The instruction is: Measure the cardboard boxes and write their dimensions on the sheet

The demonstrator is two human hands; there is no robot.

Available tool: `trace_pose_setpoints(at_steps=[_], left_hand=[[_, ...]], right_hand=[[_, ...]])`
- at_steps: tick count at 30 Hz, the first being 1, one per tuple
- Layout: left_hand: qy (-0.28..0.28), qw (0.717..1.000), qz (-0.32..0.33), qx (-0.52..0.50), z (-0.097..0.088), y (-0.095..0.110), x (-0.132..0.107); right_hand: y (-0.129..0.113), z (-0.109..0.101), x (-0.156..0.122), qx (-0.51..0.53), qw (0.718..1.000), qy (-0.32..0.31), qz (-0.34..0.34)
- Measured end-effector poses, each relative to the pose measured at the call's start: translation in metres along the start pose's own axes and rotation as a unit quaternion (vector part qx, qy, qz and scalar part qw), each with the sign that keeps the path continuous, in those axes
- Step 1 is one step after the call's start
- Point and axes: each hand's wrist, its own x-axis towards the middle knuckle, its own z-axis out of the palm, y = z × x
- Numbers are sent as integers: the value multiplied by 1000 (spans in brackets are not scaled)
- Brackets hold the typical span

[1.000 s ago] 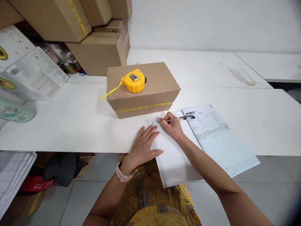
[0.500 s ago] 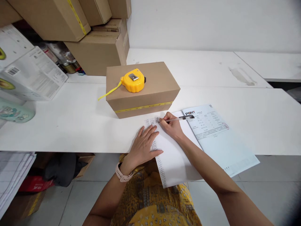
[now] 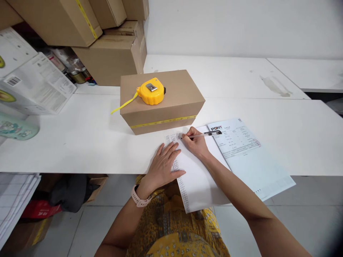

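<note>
My right hand [image 3: 196, 143] is closed round a clear pen [image 3: 201, 134] whose tip rests on the top rows of a white table sheet [image 3: 195, 178]. My left hand [image 3: 164, 165] lies flat with fingers spread on that sheet's left edge, holding it down. A second printed form [image 3: 246, 153] lies to the right, partly under the first. Just beyond the pen stands a brown cardboard box [image 3: 174, 100] with a yellow tape band, and a yellow tape measure [image 3: 152, 91] sits on its lid with a short length of blade pulled out to the left.
Both sheets overhang the front edge of the white table [image 3: 80, 142]. Stacked cardboard boxes [image 3: 112, 57] fill the back left, with white printed cartons [image 3: 34, 85] and a green bottle [image 3: 16, 129] at the left. Boxes and cloth lie under the table.
</note>
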Motion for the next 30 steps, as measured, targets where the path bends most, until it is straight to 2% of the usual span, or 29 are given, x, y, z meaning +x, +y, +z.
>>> trace_pose_setpoints(at_steps=[21, 26, 30], left_hand=[[2, 1000, -3, -9, 0, 0, 0], [0, 1000, -1, -1, 0, 0, 0], [-2, 1000, -1, 4, 0, 0, 0]], right_hand=[[-4, -2, 1, 12, 1000, 12, 19], [-6, -13, 4, 91, 994, -57, 18], [-5, -16, 3, 57, 996, -72, 5]])
